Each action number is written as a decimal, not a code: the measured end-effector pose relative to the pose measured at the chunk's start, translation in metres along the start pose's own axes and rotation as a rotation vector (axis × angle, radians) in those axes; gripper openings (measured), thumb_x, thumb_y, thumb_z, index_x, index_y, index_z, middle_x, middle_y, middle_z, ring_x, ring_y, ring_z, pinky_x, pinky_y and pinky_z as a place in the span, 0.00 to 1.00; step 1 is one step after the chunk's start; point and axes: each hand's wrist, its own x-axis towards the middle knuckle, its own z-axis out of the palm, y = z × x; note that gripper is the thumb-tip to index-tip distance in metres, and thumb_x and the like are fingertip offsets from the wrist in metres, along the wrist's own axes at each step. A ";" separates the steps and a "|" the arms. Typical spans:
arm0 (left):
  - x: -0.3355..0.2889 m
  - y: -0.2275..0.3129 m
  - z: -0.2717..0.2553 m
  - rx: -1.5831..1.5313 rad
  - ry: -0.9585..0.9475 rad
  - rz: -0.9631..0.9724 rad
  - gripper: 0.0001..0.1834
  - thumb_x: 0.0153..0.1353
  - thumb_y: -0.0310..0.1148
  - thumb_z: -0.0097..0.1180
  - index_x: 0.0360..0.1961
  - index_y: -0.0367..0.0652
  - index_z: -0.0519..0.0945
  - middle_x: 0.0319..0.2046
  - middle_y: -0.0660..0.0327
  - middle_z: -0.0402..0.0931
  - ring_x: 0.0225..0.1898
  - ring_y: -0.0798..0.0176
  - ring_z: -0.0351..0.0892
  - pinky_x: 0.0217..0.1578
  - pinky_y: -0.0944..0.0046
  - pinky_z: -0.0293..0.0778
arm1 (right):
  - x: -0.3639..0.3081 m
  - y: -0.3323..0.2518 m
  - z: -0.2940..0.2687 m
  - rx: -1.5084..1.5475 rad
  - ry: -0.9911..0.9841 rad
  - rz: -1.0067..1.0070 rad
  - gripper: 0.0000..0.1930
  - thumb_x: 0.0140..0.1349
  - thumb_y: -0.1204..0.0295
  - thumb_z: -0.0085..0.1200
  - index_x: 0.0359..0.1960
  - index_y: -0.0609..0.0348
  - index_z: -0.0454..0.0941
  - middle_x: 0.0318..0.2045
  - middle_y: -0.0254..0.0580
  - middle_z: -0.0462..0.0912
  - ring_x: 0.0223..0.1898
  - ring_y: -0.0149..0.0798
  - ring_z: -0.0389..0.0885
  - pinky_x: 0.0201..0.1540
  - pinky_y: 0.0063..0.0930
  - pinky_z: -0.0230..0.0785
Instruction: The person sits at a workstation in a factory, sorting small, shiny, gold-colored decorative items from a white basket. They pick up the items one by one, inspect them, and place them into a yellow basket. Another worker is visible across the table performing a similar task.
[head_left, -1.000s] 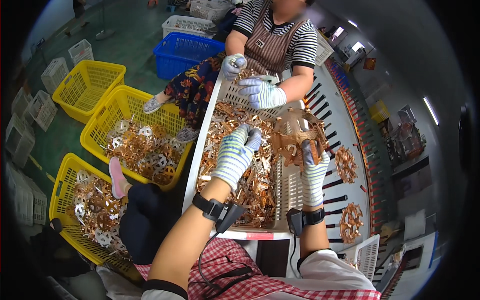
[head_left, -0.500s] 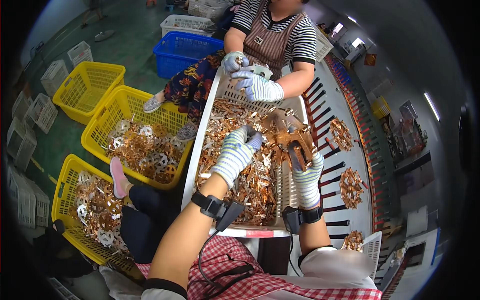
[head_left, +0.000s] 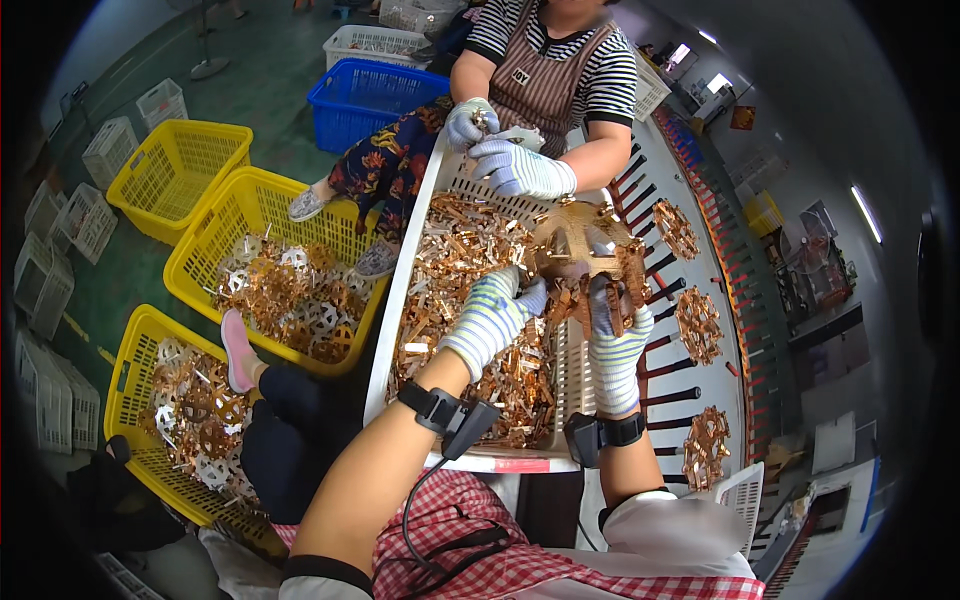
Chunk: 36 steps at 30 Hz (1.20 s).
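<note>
In right grip (head_left: 618, 350), coppery openwork piece (head_left: 605, 265)

Right hand (head_left: 618, 362), striped glove on, grips a copper-coloured openwork part (head_left: 607, 264) up over the right edge of the white crate (head_left: 384, 345)! Left hand (head_left: 493, 320) is just beside it, above a heap of small copper-coloured pieces (head_left: 445, 265); touching the part or not, I can't make out. Across at the crate's far edge, a co-worker's gloved hands (head_left: 522, 168) hold a silvery piece (head_left: 525, 139). Beyond the right edge, three copper-coloured wheels (head_left: 698, 325) line up near black-tipped rods (head_left: 672, 397). Past the left edge, three yellow baskets (head_left: 150, 208)!
</note>
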 end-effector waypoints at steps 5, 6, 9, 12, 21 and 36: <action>-0.011 0.022 -0.023 -0.075 0.006 -0.002 0.15 0.59 0.32 0.57 0.44 0.32 0.78 0.31 0.53 0.82 0.32 0.66 0.77 0.38 0.66 0.74 | 0.023 0.020 -0.019 -0.329 0.046 -0.181 0.12 0.61 0.78 0.56 0.46 0.68 0.77 0.40 0.46 0.82 0.37 0.32 0.81 0.43 0.26 0.76; -0.013 0.024 -0.024 -0.046 0.056 0.036 0.19 0.59 0.37 0.58 0.45 0.33 0.79 0.32 0.51 0.83 0.34 0.63 0.80 0.41 0.63 0.75 | 0.034 0.017 -0.025 -0.540 0.082 -0.322 0.12 0.63 0.76 0.53 0.47 0.68 0.76 0.38 0.46 0.82 0.35 0.33 0.82 0.38 0.26 0.78; -0.013 0.025 -0.033 0.619 -0.225 -0.159 0.26 0.58 0.43 0.59 0.51 0.34 0.76 0.42 0.47 0.81 0.44 0.54 0.80 0.48 0.58 0.73 | 0.030 0.003 -0.026 0.248 0.144 0.311 0.13 0.64 0.68 0.55 0.43 0.65 0.78 0.31 0.34 0.80 0.31 0.24 0.76 0.32 0.20 0.70; -0.014 0.015 -0.027 0.504 0.059 -0.068 0.37 0.59 0.50 0.58 0.61 0.34 0.66 0.57 0.43 0.69 0.59 0.48 0.70 0.60 0.57 0.65 | 0.029 -0.002 -0.019 0.235 -0.125 0.487 0.14 0.62 0.66 0.57 0.43 0.65 0.78 0.33 0.32 0.80 0.30 0.23 0.75 0.33 0.18 0.69; -0.010 0.020 -0.038 -0.772 0.109 -0.337 0.11 0.65 0.41 0.55 0.38 0.43 0.74 0.21 0.65 0.74 0.14 0.72 0.70 0.12 0.70 0.70 | 0.034 -0.014 -0.007 0.927 -0.316 0.680 0.40 0.58 0.35 0.46 0.58 0.59 0.70 0.45 0.41 0.80 0.39 0.37 0.79 0.41 0.32 0.75; 0.000 0.012 -0.034 0.015 0.426 0.107 0.14 0.63 0.41 0.57 0.38 0.41 0.72 0.22 0.66 0.71 0.24 0.73 0.69 0.24 0.70 0.71 | 0.009 -0.010 0.001 0.288 -0.343 0.456 0.13 0.61 0.63 0.55 0.35 0.61 0.80 0.30 0.32 0.81 0.34 0.26 0.74 0.41 0.21 0.64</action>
